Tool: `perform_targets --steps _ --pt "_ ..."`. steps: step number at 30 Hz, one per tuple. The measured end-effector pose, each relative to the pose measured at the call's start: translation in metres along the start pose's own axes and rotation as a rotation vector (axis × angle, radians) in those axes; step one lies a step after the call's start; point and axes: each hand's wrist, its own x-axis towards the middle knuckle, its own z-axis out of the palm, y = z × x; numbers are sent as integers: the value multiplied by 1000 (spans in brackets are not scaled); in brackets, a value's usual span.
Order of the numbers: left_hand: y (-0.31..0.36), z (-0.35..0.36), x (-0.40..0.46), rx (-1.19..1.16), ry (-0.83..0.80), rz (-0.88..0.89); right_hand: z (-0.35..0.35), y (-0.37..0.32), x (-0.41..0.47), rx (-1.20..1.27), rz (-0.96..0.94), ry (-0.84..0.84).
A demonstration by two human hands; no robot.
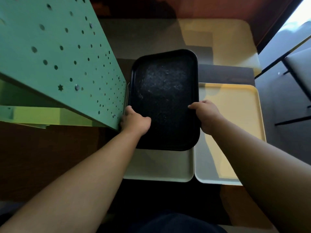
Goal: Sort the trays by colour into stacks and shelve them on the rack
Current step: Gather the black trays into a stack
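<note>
A scuffed black tray is held above the middle of the table. My left hand grips its left rim and my right hand grips its right rim. Under it lies a pale cream tray, of which only the near end shows. Beside that, to the right, a yellow tray lies flat, partly crossed by my right forearm. The green perforated rack rises at the left, its side panel close to my left hand.
A dark table carries the trays. A large pale surface lies further back. Dark framed furniture stands at the right. Brown floor shows at the lower left.
</note>
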Motion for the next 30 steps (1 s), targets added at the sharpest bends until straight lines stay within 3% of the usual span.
perform_targets --steps 4,11,16,21,26,30 --pt "3 -10 -15 -70 28 -16 -7 -15 -22 -50 -80 12" --pt "29 -75 -47 -231 -226 113 -47 -46 -48 69 -131 113" --pt "58 -108 -101 -206 -292 424 -83 -66 -73 209 -167 -7" --pt "69 -127 -148 35 -157 850 -120 -72 -106 362 -109 -90" --pt "92 -123 -166 113 416 1105 -132 -83 -149 451 -173 -186" --pt "98 -146 -186 98 502 1338 -131 -85 -182 533 -276 -148"
